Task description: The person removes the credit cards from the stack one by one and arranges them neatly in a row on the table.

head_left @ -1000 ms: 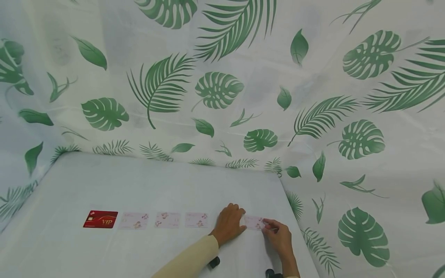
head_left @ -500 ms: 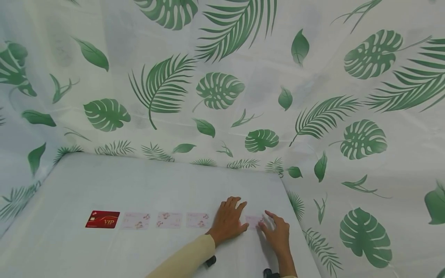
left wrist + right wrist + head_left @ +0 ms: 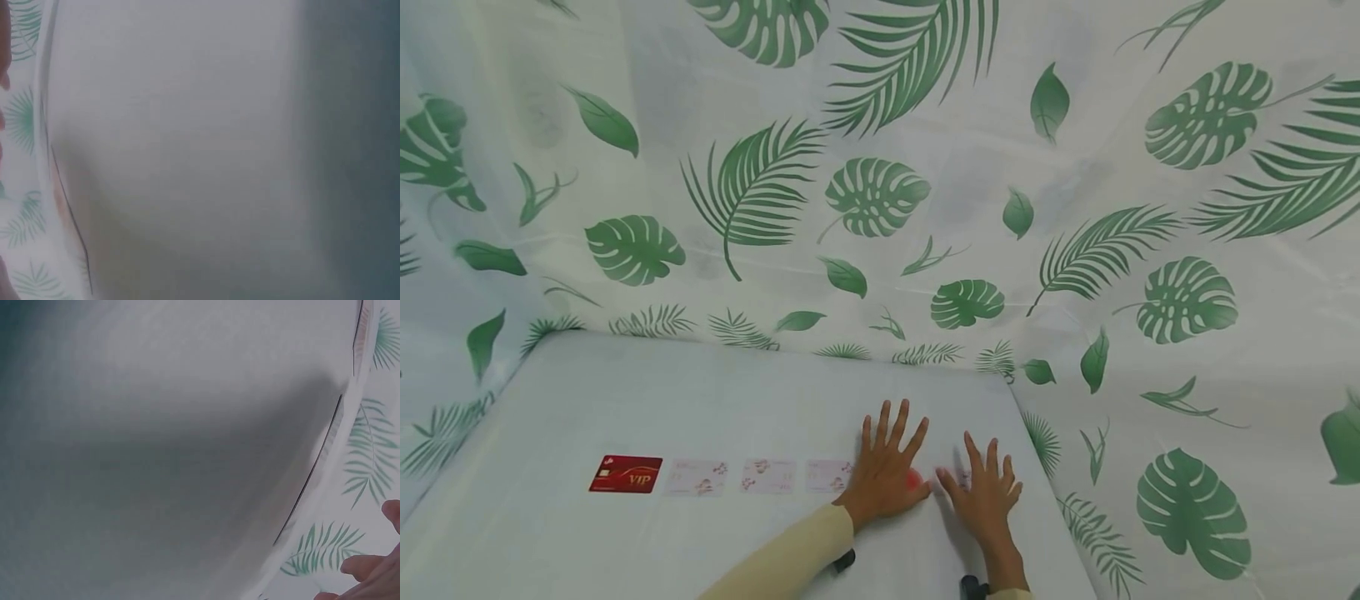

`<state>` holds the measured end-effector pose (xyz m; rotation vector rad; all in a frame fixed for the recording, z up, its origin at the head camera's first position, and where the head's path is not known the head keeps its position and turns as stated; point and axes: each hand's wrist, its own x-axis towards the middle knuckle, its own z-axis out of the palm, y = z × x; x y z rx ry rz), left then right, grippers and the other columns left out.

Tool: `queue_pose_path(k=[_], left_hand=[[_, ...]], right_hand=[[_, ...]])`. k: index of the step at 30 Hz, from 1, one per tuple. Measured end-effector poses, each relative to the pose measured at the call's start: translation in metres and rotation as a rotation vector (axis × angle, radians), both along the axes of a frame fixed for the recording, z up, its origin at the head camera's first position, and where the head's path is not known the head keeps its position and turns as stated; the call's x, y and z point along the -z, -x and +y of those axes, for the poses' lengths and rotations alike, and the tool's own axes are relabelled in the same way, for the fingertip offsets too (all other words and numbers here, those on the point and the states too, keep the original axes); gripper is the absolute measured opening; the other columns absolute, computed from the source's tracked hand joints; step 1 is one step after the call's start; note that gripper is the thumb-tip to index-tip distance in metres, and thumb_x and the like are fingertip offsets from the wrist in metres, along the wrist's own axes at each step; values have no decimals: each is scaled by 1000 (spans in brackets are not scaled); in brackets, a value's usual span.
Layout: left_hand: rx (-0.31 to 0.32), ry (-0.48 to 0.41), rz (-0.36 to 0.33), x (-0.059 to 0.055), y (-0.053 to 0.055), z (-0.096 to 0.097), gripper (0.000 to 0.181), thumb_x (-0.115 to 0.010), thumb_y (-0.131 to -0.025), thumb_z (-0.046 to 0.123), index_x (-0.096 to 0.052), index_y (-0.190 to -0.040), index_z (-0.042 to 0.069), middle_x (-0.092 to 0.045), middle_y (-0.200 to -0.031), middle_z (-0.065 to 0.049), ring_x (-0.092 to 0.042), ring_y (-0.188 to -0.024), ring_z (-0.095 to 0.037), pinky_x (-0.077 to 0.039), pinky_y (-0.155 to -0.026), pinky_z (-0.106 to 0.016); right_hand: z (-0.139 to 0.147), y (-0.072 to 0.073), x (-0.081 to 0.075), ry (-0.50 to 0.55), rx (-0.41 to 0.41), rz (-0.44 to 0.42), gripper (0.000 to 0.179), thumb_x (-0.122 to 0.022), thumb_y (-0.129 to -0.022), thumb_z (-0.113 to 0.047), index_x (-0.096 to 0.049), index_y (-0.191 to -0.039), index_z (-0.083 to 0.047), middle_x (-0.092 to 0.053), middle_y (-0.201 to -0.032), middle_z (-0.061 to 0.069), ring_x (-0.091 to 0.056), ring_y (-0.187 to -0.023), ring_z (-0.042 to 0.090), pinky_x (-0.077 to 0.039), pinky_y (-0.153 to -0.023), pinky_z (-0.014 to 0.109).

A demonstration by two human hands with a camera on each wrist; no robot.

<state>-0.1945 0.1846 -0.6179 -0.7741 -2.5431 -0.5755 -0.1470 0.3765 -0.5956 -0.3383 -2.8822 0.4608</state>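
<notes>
In the head view my left hand (image 3: 887, 475) is spread low over the white table, beside the right end of a row of cards. A small red patch (image 3: 913, 479) shows between its thumb and forefinger. My right hand (image 3: 985, 492) has its fingers spread too, over a pale pink flower-printed card (image 3: 964, 479) that it mostly hides. Neither hand grips anything. Further left lie a red VIP card (image 3: 627, 474) and three pale flower-printed cards, the nearest card (image 3: 829, 475) partly covered by the left hand. Fingers (image 3: 369, 569) enter the right wrist view at the lower right.
The white tabletop (image 3: 700, 400) ends at a hanging white sheet (image 3: 970, 167) printed with green leaves, behind and to the sides. Black wrist cameras sit under both wrists. Thin dark edges of flat things show in both wrist views.
The right hand was pinching the rightmost card's edge; it has let go and spread its fingers. The left hand's fingers have also spread out, and a red patch now shows beside its thumb.
</notes>
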Motion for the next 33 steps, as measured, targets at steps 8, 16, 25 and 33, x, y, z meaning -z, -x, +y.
queue_pose_path(k=[8, 16, 25, 33], left_hand=[[-16, 13, -40, -2, 0, -11, 94, -58, -80, 72, -29, -157, 27, -7, -168, -13, -7, -151, -50, -14, -99, -84], [-74, 87, -95, -14, -6, -25, 98, -46, -81, 84, -19, -159, 31, -5, -167, -17, -5, -150, -53, -15, -94, -87], [-102, 91, -103, -14, -7, -40, 99, -43, -81, 85, -15, -160, 32, 0, -168, -14, 2, -151, -51, -10, -95, -88], [-109, 138, -143, -27, -8, -68, 96, -44, -85, 81, -12, -160, 31, 2, -169, -11, 2, -152, -49, -11, -97, -86]], right_hand=[[-20, 2, -4, -57, -31, -7, 84, -62, -87, -65, -30, -156, -31, -12, -164, 27, -5, -141, 67, -6, -92, 90], [-34, 6, -7, -87, -50, -55, 85, -53, -88, -72, -22, -158, -37, -4, -166, 22, 2, -141, 68, -4, -91, 90], [-51, 9, -13, -99, -73, -72, 86, -49, -88, -76, -16, -158, -39, 2, -167, 19, 11, -139, 68, 1, -91, 90], [-70, 13, -17, -101, -96, -58, 85, -49, -88, -75, -17, -158, -41, 1, -167, 15, 11, -139, 68, 1, -90, 91]])
